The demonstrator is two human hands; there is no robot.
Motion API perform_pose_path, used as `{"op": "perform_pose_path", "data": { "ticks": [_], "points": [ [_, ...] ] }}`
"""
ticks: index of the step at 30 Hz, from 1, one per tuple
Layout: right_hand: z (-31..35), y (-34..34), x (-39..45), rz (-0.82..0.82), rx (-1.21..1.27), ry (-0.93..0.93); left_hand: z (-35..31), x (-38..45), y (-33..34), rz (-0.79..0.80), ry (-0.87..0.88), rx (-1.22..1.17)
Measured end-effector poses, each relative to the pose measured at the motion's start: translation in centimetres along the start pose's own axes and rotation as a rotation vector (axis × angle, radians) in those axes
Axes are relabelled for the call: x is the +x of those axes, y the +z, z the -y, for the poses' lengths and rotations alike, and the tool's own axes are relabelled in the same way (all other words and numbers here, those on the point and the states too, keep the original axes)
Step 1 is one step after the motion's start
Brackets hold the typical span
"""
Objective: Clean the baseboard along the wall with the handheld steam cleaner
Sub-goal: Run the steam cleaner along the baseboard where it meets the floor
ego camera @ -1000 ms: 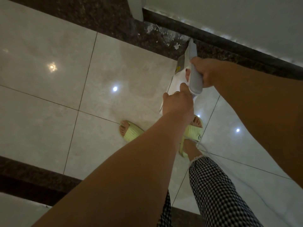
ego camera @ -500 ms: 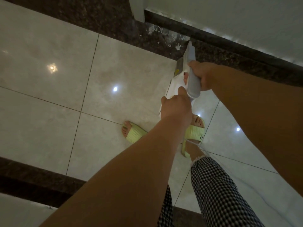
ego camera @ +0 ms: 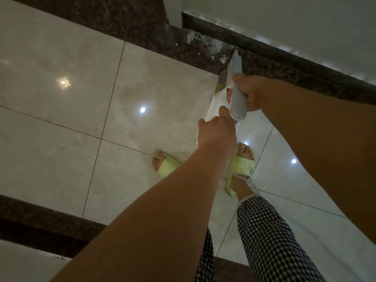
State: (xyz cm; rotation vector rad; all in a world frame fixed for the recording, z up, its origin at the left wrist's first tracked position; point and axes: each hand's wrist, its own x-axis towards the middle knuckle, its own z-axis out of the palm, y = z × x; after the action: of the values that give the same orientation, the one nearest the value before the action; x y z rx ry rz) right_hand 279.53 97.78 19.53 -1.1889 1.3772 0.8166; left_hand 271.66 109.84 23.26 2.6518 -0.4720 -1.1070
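Dark baseboard (ego camera: 284, 55), steam cleaner (ego camera: 237, 86) in both hands.

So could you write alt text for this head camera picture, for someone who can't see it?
Seen from above, a person's right hand grips a white handheld steam cleaner aimed at the dark baseboard, while the left hand holds its rear end. White flecks dot the dark floor border; yellow-green slippers stand on glossy pale tiles.

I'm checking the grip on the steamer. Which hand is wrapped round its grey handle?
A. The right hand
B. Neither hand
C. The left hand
A: the right hand curls round the grey handle of the steam cleaner, while the left hand sits at its rear end.
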Motion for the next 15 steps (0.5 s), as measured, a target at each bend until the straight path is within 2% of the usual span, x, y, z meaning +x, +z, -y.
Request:
{"op": "perform_pose_path", "data": {
  "ticks": [15],
  "points": [
    [0.60, 0.40, 0.19, -0.001, 0.067, -0.001, 0.55, 0.46, -0.74, -0.013, -0.004, -0.030]
  ]
}}
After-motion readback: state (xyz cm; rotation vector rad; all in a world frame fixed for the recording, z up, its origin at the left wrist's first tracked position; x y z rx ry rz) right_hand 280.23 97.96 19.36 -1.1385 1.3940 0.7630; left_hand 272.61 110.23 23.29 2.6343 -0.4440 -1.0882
